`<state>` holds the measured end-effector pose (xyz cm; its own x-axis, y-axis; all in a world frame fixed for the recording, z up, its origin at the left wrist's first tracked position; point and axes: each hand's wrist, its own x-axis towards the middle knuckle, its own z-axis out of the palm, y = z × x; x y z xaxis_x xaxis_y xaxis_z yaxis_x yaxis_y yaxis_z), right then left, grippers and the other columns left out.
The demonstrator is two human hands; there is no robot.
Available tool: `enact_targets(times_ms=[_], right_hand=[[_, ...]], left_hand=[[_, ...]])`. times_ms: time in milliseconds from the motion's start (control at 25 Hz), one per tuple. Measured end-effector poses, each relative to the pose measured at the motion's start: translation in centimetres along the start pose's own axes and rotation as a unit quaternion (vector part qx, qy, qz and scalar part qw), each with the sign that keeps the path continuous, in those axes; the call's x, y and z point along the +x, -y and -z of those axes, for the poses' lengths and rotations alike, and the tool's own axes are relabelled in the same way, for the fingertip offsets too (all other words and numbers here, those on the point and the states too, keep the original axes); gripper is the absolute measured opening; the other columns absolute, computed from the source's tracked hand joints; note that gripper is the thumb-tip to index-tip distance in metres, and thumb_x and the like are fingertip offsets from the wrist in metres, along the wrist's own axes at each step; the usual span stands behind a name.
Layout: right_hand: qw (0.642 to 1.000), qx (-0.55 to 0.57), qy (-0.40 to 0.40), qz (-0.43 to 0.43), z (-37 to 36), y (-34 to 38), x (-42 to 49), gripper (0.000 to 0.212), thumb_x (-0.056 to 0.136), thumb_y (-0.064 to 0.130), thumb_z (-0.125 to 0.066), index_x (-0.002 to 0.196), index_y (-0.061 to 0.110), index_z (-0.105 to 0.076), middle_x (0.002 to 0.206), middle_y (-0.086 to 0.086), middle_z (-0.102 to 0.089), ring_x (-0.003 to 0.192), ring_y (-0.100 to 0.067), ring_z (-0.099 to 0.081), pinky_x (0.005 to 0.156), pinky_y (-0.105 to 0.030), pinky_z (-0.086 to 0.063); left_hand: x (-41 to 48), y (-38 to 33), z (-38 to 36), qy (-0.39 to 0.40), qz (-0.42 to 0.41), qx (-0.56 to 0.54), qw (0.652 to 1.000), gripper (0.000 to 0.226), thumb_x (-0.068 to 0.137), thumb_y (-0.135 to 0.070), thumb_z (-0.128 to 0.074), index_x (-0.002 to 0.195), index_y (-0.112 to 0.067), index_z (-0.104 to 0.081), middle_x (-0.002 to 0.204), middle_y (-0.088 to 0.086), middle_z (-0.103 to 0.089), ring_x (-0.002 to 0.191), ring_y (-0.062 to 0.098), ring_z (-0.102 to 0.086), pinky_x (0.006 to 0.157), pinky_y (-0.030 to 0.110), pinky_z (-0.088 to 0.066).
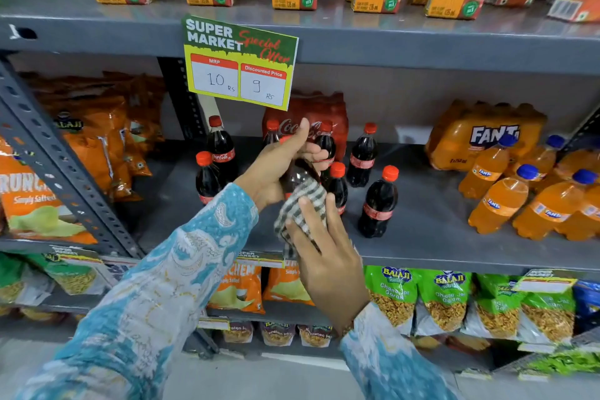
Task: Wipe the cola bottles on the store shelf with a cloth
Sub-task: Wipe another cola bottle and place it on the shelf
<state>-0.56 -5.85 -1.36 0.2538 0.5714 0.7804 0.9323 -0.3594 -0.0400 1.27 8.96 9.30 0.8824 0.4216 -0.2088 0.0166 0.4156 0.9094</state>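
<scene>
Cola bottle (297, 177) held tilted in front of the grey shelf (438, 237), gripped by the left hand (279, 166) with fingers curled around it. Right hand (324, 250) presses a checked cloth (303, 204) against the bottle's lower part, fingers closed on the cloth. Other cola bottles (378, 201) stand upright on the shelf just behind.

Orange soda bottles (496, 201) beside green snack packets (444, 299).
</scene>
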Motion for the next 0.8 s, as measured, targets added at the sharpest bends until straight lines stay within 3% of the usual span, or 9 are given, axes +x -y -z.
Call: enact_targets(times_ms=[160, 280, 400, 520, 640, 720, 800], right_hand=[[0.998, 0.061, 0.008, -0.028, 1.8, -0.7, -2.9, 0.038, 0.085, -0.005, -0.041, 0.101, 0.006, -0.073, 0.13, -0.013, -0.058, 0.123, -0.037, -0.052, 0.083, -0.038, -0.057], [0.982, 0.16, -0.045, -0.087, 2.5, -0.9, -0.1, 0.03, 0.088, 0.006, -0.052, 0.114, 0.004, -0.068, 0.136, -0.018, -0.05, 0.126, -0.036, -0.051, 0.099, -0.036, -0.049], [0.967, 0.235, -0.003, -0.096, 1.9, -0.9, 3.5, 0.042, 0.091, 0.023, -0.058, 0.131, 0.01, -0.056, 0.147, -0.014, -0.038, 0.135, -0.03, -0.041, 0.104, -0.044, -0.045], [0.962, 0.251, -0.031, -0.103, 0.8, -0.2, 2.4, 0.039, 0.091, 0.021, -0.059, 0.127, 0.008, -0.058, 0.144, -0.013, -0.043, 0.124, -0.023, -0.055, 0.087, -0.038, -0.056], [0.968, 0.215, -0.066, -0.112, 0.8, 0.5, 0.2, 0.032, 0.084, 0.01, -0.055, 0.112, 0.006, -0.07, 0.131, -0.009, -0.056, 0.095, -0.012, -0.068, 0.064, -0.027, -0.059], [0.981, 0.155, -0.072, -0.088, 0.7, 1.5, 0.6, 0.032, 0.081, 0.005, -0.052, 0.107, 0.005, -0.072, 0.125, -0.013, -0.061, 0.102, -0.023, -0.068, 0.073, -0.029, -0.06], [0.992, 0.086, -0.055, -0.068, -0.2, 2.4, 2.8, 0.034, 0.083, 0.003, -0.054, 0.114, 0.004, -0.068, 0.13, -0.02, -0.057, 0.118, -0.037, -0.057, 0.091, -0.041, -0.055]], left_hand=[[0.2, 0.3, 0.1, -0.03, 0.01, -0.004, 0.999, 0.042, 0.078, -0.048, -0.062, 0.069, -0.007, -0.062, 0.07, 0.008, -0.074, 0.069, 0.021, -0.071, 0.071, 0.034, -0.056], [-0.3, -0.1, -0.1, -0.02, 0.005, -0.009, 1.0, 0.045, 0.083, -0.048, -0.056, 0.066, -0.007, -0.063, 0.072, 0.009, -0.074, 0.067, 0.02, -0.071, 0.068, 0.034, -0.058], [-1.0, -0.7, -0.3, -0.003, -0.019, -0.02, 1.0, 0.054, 0.088, -0.049, -0.048, 0.051, -0.013, -0.065, 0.068, 0.006, -0.074, 0.068, 0.018, -0.071, 0.073, 0.036, -0.057], [-0.8, -1.5, 0.8, 0.021, -0.023, -0.081, 0.996, 0.059, 0.09, -0.047, -0.044, 0.047, -0.011, -0.062, 0.057, 0.007, -0.068, 0.061, 0.021, -0.07, 0.065, 0.032, -0.058], [-0.2, -2.1, 2.1, 0.018, -0.02, -0.067, 0.997, 0.057, 0.09, -0.045, -0.047, 0.048, -0.01, -0.063, 0.061, 0.008, -0.064, 0.064, 0.023, -0.068, 0.061, 0.028, -0.058], [0.1, -2.3, 2.5, 0.003, -0.017, -0.029, 0.999, 0.052, 0.088, -0.042, -0.052, 0.05, -0.009, -0.065, 0.066, 0.009, -0.068, 0.068, 0.024, -0.07, 0.061, 0.029, -0.058], [0.2, -2.5, 2.4, -0.012, -0.015, 0.001, 1.0, 0.044, 0.079, -0.044, -0.063, 0.054, -0.008, -0.065, 0.068, 0.011, -0.071, 0.071, 0.024, -0.072, 0.061, 0.031, -0.058]])
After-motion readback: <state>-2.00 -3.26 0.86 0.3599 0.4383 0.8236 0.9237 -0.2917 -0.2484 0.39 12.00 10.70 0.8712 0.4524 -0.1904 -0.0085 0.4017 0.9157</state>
